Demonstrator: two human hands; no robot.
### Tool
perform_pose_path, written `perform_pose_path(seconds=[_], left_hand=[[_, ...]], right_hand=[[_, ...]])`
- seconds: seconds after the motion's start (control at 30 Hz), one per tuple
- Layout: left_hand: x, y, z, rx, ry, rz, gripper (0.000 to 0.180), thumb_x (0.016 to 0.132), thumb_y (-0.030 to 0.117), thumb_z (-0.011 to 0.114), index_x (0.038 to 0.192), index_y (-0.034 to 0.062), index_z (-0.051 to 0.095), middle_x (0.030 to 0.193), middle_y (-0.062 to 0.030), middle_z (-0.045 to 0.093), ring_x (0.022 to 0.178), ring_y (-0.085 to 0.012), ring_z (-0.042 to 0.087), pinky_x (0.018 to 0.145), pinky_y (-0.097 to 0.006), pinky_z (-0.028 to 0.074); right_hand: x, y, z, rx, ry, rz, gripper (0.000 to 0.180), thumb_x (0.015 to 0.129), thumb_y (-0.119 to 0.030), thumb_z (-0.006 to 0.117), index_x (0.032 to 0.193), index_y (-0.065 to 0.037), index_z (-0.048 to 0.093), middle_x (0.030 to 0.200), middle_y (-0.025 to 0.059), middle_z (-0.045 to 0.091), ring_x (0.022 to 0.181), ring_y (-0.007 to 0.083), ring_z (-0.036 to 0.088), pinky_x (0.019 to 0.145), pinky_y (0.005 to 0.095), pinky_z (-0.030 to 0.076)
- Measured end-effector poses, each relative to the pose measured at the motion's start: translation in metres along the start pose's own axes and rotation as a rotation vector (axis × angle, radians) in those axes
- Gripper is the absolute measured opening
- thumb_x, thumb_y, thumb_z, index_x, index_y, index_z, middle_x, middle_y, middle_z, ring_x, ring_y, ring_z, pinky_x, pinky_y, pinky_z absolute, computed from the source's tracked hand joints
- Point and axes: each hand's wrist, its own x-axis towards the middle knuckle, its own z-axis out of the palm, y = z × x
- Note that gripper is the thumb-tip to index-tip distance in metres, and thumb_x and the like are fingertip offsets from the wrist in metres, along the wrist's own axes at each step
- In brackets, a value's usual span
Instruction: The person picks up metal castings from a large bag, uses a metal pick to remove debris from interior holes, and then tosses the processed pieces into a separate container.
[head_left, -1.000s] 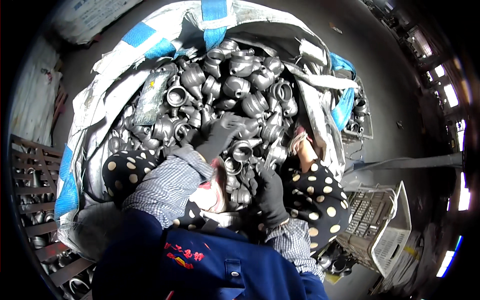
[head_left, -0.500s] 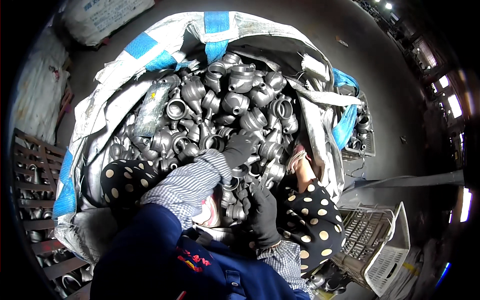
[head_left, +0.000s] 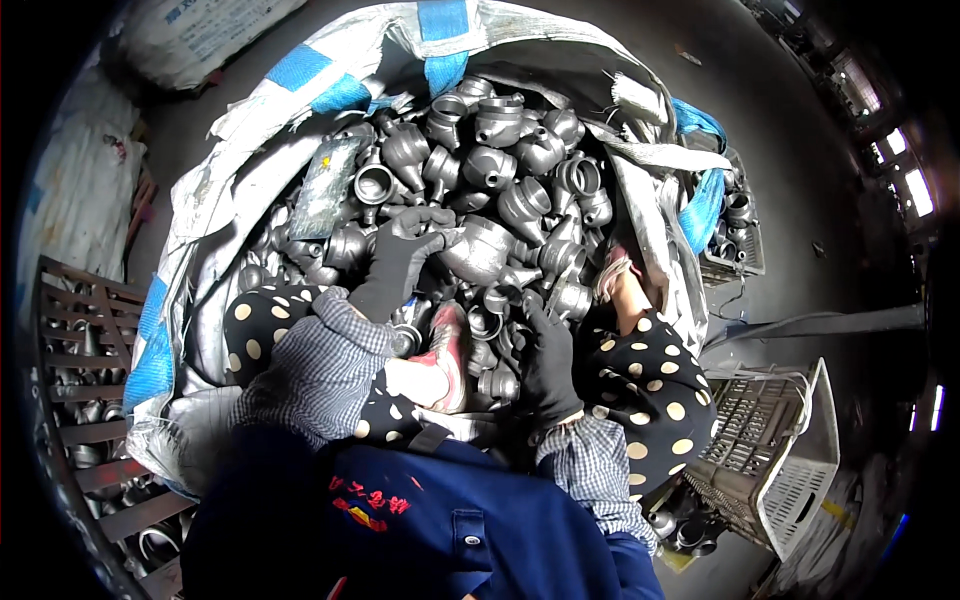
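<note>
My left hand (head_left: 400, 262), in a dark grey glove, curls its fingers and thumb around the narrow end of a rounded grey metal casting (head_left: 478, 252). This casting rests over a heap of similar hollow castings (head_left: 405, 148) with round openings and short necks. Nearer me on the right, my right hand (head_left: 548, 368), also gloved, has its fingers bent in among castings. What those fingers hold, if anything, is hidden. The heap lies inside a large white woven sack (head_left: 240, 130) with blue straps. My legs and a pink shoe (head_left: 450, 355) are in the sack's near part.
A flat grey plate (head_left: 325, 190) lies on the heap's left. To the right, outside the sack, stand a tilted plastic crate (head_left: 790, 480) and another crate of castings (head_left: 745, 255). A rusty metal rack (head_left: 85, 360) with castings is at left. White sacks (head_left: 80, 180) stand behind it.
My left hand has drawn back to the left from the middle of the heap and now grips a casting. My right hand has moved slightly forward. The whole view has shifted a little.
</note>
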Motion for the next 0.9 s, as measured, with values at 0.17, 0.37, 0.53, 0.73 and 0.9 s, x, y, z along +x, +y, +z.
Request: perform_pose_path(seconds=[0.17, 0.37, 0.53, 0.73, 0.9], left_hand=[[-0.033, 0.014, -0.001, -0.251, -0.031, -0.089, 0.024, 0.088, 0.005, 0.065, 0.112, 0.0059, 0.061, 0.115, -0.0077, 0.065, 0.109, -0.0193, 0.063, 0.091, -0.031, 0.053], [-0.043, 0.017, 0.005, -0.281, -0.093, -0.099, 0.032, 0.086, 0.013, 0.071, 0.114, 0.0036, 0.061, 0.114, -0.0082, 0.065, 0.107, -0.0185, 0.062, 0.092, -0.033, 0.052], [-0.029, 0.013, -0.017, -0.627, -0.321, -0.227, 0.047, 0.092, 0.043, 0.058, 0.121, 0.0056, 0.059, 0.127, -0.0121, 0.059, 0.117, -0.0257, 0.057, 0.101, -0.047, 0.046], [-0.023, -0.042, 0.013, -1.080, -0.671, -0.621, 0.075, 0.094, 0.058, 0.040, 0.148, 0.0067, 0.027, 0.152, -0.0201, 0.031, 0.129, -0.0343, 0.048, 0.097, -0.057, 0.047], [-0.030, -0.060, 0.014, -1.053, -0.494, -0.793, 0.083, 0.088, 0.071, 0.037, 0.148, 0.0138, 0.031, 0.147, -0.0128, 0.042, 0.128, -0.0322, 0.049, 0.090, -0.061, 0.049]], right_hand=[[0.006, -0.001, 0.019, 0.126, -0.013, 0.085, 0.032, 0.099, -0.035, 0.050, 0.113, -0.008, 0.059, 0.081, -0.0020, 0.059, 0.052, 0.0039, 0.043, 0.043, 0.0171, 0.033], [0.023, 0.014, -0.006, 0.261, -0.053, 0.070, 0.030, 0.099, -0.036, 0.051, 0.106, -0.008, 0.058, 0.083, 0.0004, 0.062, 0.060, 0.0056, 0.051, 0.046, 0.0175, 0.036], [0.015, 0.003, -0.007, 0.311, -0.190, 0.085, 0.033, 0.100, -0.034, 0.047, 0.113, -0.006, 0.058, 0.083, 0.0007, 0.061, 0.062, 0.0069, 0.053, 0.048, 0.0184, 0.038], [0.019, 0.000, 0.005, -0.033, -0.039, -0.001, 0.031, 0.098, -0.037, 0.054, 0.098, -0.008, 0.063, 0.067, -0.0049, 0.053, 0.051, 0.0046, 0.044, 0.045, 0.0199, 0.034], [0.028, 0.009, -0.008, -0.104, 0.063, 0.048, 0.028, 0.098, -0.035, 0.052, 0.096, -0.009, 0.062, 0.077, -0.0039, 0.056, 0.063, 0.0050, 0.050, 0.055, 0.0203, 0.042]])
